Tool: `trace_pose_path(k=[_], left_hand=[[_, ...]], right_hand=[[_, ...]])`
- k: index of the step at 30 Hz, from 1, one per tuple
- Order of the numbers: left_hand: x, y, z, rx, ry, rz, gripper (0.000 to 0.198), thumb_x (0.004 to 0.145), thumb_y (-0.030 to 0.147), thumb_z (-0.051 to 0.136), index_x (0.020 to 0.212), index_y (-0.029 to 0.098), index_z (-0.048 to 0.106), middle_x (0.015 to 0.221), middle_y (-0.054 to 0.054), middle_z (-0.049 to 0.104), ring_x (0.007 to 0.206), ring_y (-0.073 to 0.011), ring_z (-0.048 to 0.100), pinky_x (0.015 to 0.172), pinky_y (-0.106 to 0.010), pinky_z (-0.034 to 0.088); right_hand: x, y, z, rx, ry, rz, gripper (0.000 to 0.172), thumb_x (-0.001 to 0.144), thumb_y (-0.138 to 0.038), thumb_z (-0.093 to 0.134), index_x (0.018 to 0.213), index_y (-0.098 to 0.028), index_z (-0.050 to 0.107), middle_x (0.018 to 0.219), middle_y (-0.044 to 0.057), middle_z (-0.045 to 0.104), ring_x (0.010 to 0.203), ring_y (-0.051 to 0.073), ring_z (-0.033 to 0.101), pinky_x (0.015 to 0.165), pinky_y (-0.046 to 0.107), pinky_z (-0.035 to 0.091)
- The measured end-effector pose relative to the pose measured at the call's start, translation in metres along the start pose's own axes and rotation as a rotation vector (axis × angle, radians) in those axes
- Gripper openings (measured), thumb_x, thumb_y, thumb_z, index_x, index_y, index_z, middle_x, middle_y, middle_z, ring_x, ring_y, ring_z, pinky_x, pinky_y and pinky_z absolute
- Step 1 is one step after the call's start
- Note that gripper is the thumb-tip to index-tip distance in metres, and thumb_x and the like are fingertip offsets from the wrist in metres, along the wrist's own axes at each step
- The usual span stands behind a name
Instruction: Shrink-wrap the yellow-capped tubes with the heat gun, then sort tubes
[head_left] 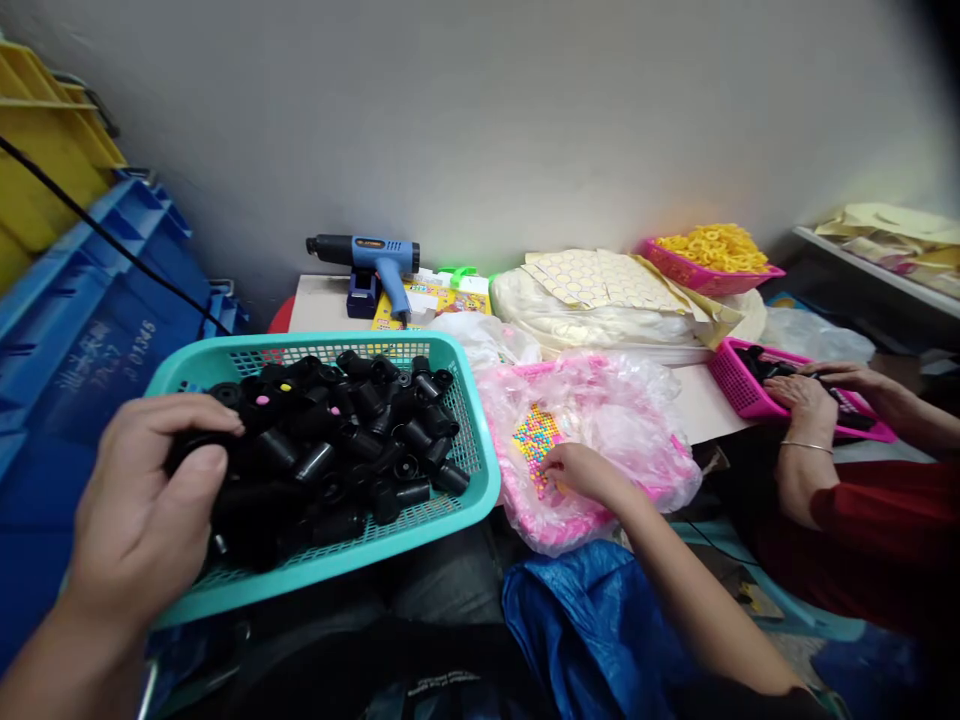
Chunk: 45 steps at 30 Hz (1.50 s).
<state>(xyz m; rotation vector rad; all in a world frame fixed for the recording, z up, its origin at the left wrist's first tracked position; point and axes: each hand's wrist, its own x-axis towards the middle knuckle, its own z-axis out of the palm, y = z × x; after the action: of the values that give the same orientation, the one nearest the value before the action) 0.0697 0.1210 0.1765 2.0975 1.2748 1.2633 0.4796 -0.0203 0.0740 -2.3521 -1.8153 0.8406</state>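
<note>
My left hand point(146, 500) is closed around a dark black part point(196, 440) over the left side of a teal basket point(486, 470). Many black plastic cylinders point(367, 400) fill this basket, with a few pink and yellow dots among them. My right hand point(589, 472) reaches into a pink basket point(551, 535) lined with clear plastic film point(622, 410). Its fingers are bunched together at a heap of small coloured beads point(535, 438); whatever the fingertips pinch is hidden.
Behind the baskets stand a blue heat gun point(386, 265), a padded pile point(600, 300) and a pink basket of yellow rings point(712, 255). At right, a co-worker's hands point(810, 400) work over another pink basket point(731, 385). Blue crates point(112, 380) flank the left.
</note>
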Motion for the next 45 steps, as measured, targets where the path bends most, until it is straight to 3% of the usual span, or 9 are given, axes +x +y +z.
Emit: trace_pose_path(k=[7,11,15,18,22,28,33,39,45], left_hand=[[0.032,-0.018,0.018,0.521,-0.299,0.170,0.058,0.094,0.052,0.032,0.128,0.008,0.048,0.122,-0.016,0.054,0.123,-0.0350,0.047,0.101,-0.055,0.040],[0.031,-0.014,0.018,0.566,-0.247,0.219,0.059,0.096,0.045,0.039,0.140,0.005,0.038,0.141,-0.021,0.042,0.135,-0.0373,0.037,0.108,-0.055,0.033],[0.019,0.010,0.020,0.532,-0.150,0.402,0.036,0.093,0.037,0.052,0.119,0.014,0.060,0.133,-0.016,0.050,0.128,-0.0361,0.043,0.106,-0.055,0.034],[0.003,0.028,0.043,0.368,-0.466,0.628,0.019,0.094,0.026,0.051,0.101,0.020,0.067,0.103,-0.006,0.066,0.097,-0.0219,0.059,0.087,-0.036,0.048],[-0.015,0.043,0.091,0.507,-0.834,0.624,0.035,0.085,0.004,0.053,0.113,0.022,0.065,0.114,-0.007,0.066,0.100,-0.0232,0.060,0.078,-0.034,0.051],[-0.018,0.059,0.126,0.600,-0.770,0.512,0.032,0.084,0.000,0.046,0.103,0.014,0.066,0.099,-0.011,0.066,0.088,-0.0272,0.062,0.072,-0.039,0.052],[-0.023,0.056,0.104,0.573,-0.605,0.380,0.041,0.084,0.002,0.043,0.121,0.011,0.057,0.102,-0.012,0.061,0.095,-0.0265,0.060,0.078,-0.040,0.054],[-0.049,0.050,0.067,-0.086,-0.491,0.023,0.035,0.089,0.020,0.046,0.123,0.023,0.049,0.121,-0.009,0.054,0.108,-0.0230,0.060,0.088,-0.040,0.055],[-0.067,0.048,0.062,-0.159,-0.519,0.099,0.035,0.094,0.016,0.036,0.127,0.026,0.037,0.124,-0.009,0.056,0.112,-0.0205,0.059,0.092,-0.039,0.053]], right_hand=[[0.013,-0.009,0.012,-0.219,-0.136,-0.065,0.025,0.093,-0.035,0.056,0.083,-0.012,0.062,0.086,0.003,0.064,0.086,0.015,0.061,0.085,0.036,0.050],[0.016,-0.012,0.017,-0.243,-0.092,-0.084,0.023,0.092,-0.032,0.058,0.080,-0.012,0.060,0.084,0.003,0.062,0.084,0.015,0.059,0.084,0.035,0.049],[0.015,-0.007,0.016,-0.128,0.021,-0.106,0.021,0.085,-0.023,0.063,0.069,-0.014,0.053,0.068,-0.002,0.052,0.066,0.011,0.051,0.069,0.028,0.046],[0.012,-0.008,0.007,0.040,0.161,-0.146,0.020,0.077,-0.012,0.059,0.063,-0.016,0.045,0.064,-0.003,0.047,0.061,0.010,0.045,0.062,0.025,0.039],[0.002,-0.029,-0.010,0.298,0.317,-0.227,0.013,0.079,-0.019,0.051,0.068,-0.018,0.044,0.069,0.000,0.050,0.065,0.012,0.048,0.062,0.025,0.039],[-0.011,-0.076,-0.022,0.574,0.392,-0.380,0.018,0.087,-0.032,0.051,0.076,-0.017,0.051,0.072,0.001,0.053,0.066,0.012,0.049,0.062,0.025,0.039],[-0.015,-0.108,-0.020,0.728,0.394,-0.468,0.018,0.085,-0.033,0.058,0.077,-0.017,0.056,0.073,0.002,0.058,0.068,0.012,0.054,0.063,0.024,0.043],[-0.026,-0.152,-0.018,0.934,0.294,-0.542,0.014,0.081,-0.032,0.070,0.083,-0.019,0.070,0.077,0.002,0.066,0.071,0.012,0.060,0.064,0.023,0.046],[-0.032,-0.181,-0.018,0.754,0.302,-0.695,0.010,0.086,-0.026,0.066,0.090,-0.021,0.074,0.085,0.003,0.067,0.082,0.013,0.062,0.074,0.025,0.049]])
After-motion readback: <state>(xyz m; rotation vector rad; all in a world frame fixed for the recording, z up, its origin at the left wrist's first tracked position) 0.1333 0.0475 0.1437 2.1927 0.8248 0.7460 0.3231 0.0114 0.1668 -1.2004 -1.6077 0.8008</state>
